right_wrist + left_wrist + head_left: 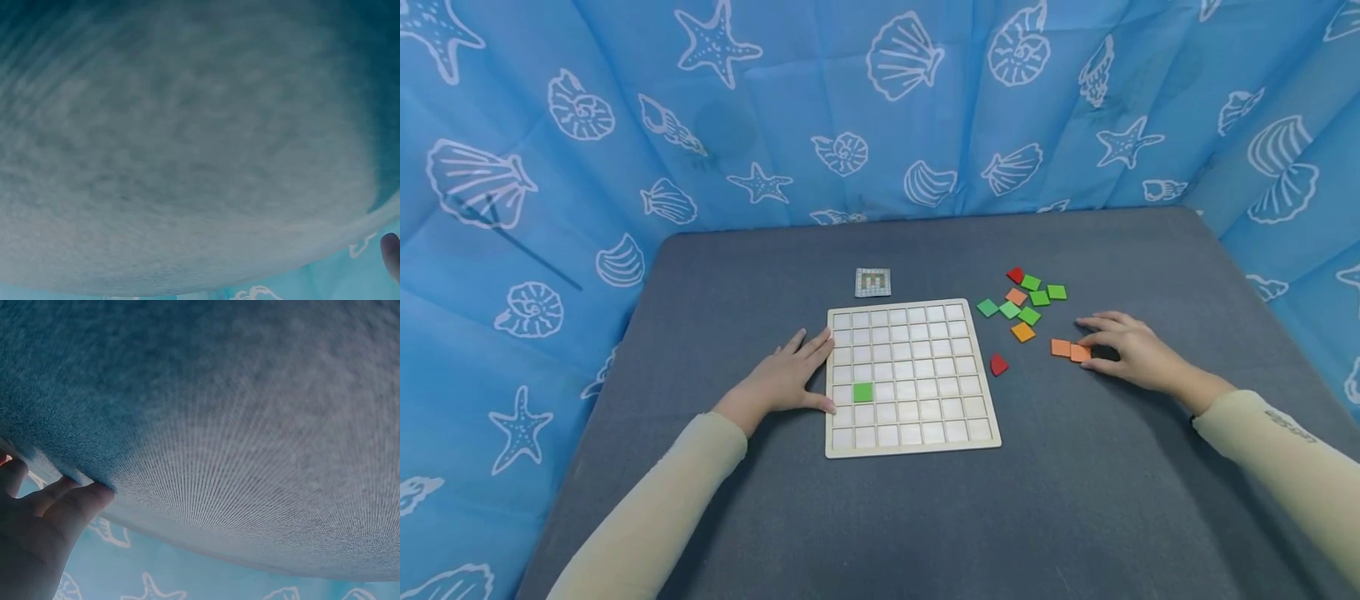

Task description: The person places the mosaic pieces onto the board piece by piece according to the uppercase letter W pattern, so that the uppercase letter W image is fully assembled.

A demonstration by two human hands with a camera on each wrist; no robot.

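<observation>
Right hand (pixel 1138 354) was down near the bench (pixel 925 525), right of the board (pixel 904 369) — thumb and forefinger pinching the inner orange tile (pixel 1079 355). That tile lay right at the fingertips, left of the palm. The outer orange tile (pixel 1060 347) was just beside it, on the side away from the hand; couldn't tell whether one edge overlapped the other.

Left hand (pixel 786 375) was flat-ish with fingers apart, gripping nothing. Fingertips and thumb touched the board's left rim. It was well apart from the orange pair, with the board in between. The seated green tile (pixel 862 392) was in the grid near that hand: second column from left, third row from the front.

Loose group between board and right hand, farther back: six green tiles (pixel 1029 316), two orange tiles (pixel 1022 332) and a red piece (pixel 1016 275). A second red piece (pixel 997 364) was just off the board's right edge. Printed card (pixel 872 282) behind the board, toward its left corner. Blue curtain (pixel 880 108) beyond the bench.

Wrist cams — mostly grey cloth, plus left-hand fingers in one and a single fingertip in the other.
</observation>
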